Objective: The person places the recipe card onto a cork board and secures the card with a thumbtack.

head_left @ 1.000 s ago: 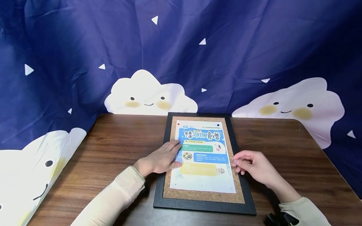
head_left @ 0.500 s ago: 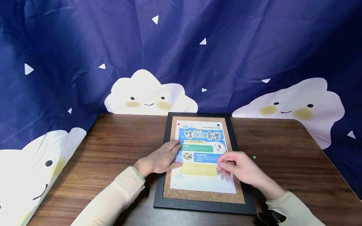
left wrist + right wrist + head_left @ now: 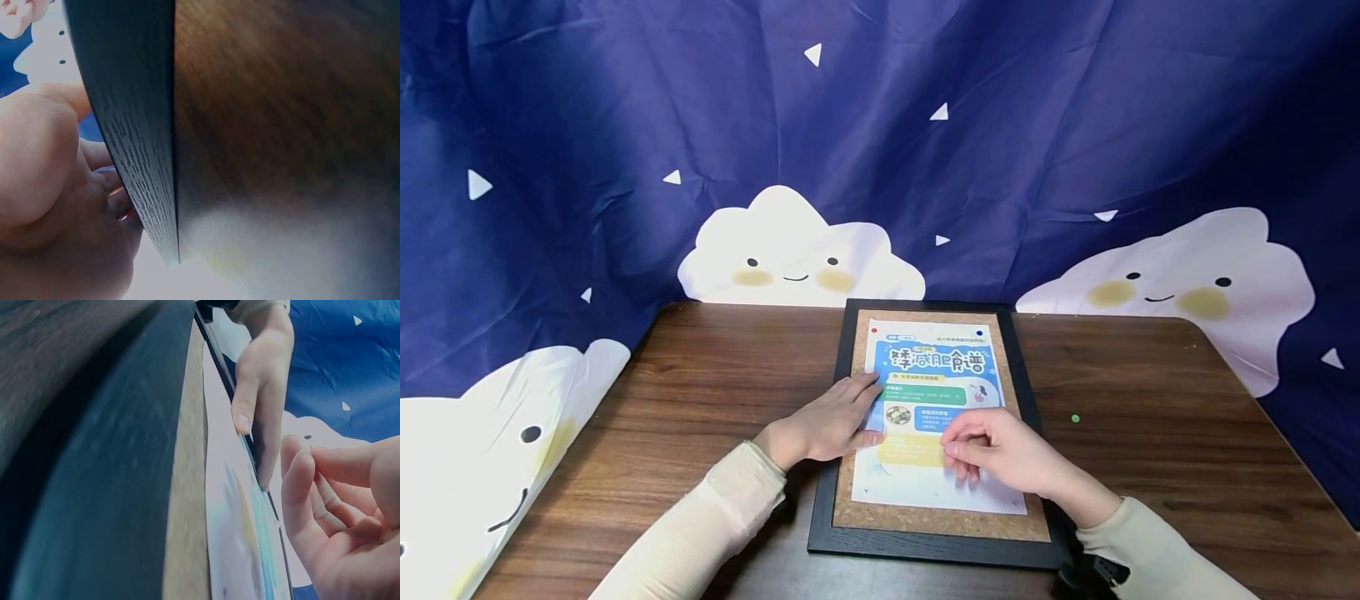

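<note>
A printed paper sheet lies on a cork board with a black frame. A red thumbtack and a blue thumbtack sit at its top corners. My left hand rests flat on the sheet's left edge, fingers extended. Over the sheet's lower right, my right hand has thumb and index finger pinched together. In the right wrist view a tiny pale thumbtack shows between those fingertips, mostly hidden. The left wrist view shows the frame's side beside my left palm.
A green thumbtack lies on the brown wooden table, right of the board. Behind the table hangs a dark blue curtain with white clouds. The board's far edge is close to the curtain.
My right hand has moved left from the board's right edge to above the sheet's lower part, uncovering the green thumbtack on the table. My left hand has stayed in place.
</note>
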A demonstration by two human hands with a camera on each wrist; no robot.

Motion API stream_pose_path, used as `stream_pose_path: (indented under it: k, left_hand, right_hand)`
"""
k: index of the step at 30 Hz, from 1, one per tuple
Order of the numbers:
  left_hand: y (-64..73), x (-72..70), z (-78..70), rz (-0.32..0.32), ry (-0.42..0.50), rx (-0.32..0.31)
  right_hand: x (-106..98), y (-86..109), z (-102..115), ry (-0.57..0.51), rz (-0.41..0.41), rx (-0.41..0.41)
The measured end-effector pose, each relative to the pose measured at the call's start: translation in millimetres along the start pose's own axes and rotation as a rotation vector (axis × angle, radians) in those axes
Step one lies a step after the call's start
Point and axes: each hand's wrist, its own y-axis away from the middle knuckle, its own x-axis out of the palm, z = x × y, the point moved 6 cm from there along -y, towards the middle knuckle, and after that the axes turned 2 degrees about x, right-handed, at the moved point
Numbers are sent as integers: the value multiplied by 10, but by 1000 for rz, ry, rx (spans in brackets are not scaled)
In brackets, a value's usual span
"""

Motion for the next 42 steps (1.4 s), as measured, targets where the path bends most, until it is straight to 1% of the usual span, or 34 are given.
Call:
stream_pose_path:
  k: [3, 8, 14, 19, 26, 35, 42]
  left_hand:
    - [3, -5, 1, -9, 2, 4]
    - [3, -12, -8, -4, 8, -2]
    - [-3, -10, -6, -2, 5, -11]
    - [-1, -23, -7, -8, 4, -7]
    - [1, -13, -11, -7, 15, -11]
    - [9, -12, -2, -13, 13, 5]
    - [7, -18, -6, -33, 3, 27]
  right_hand:
    - [63, -43, 41, -1, 25, -12]
    - [158, -110, 88, -3, 55, -38]
    - [245, -168, 98, -19, 72, -15]
    - [312, -224, 110, -9, 80, -20]
    - [461, -290, 106, -35, 133, -20]
    - [609, -364, 105, -61, 174, -20]
    - [757, -430, 114, -107, 205, 9]
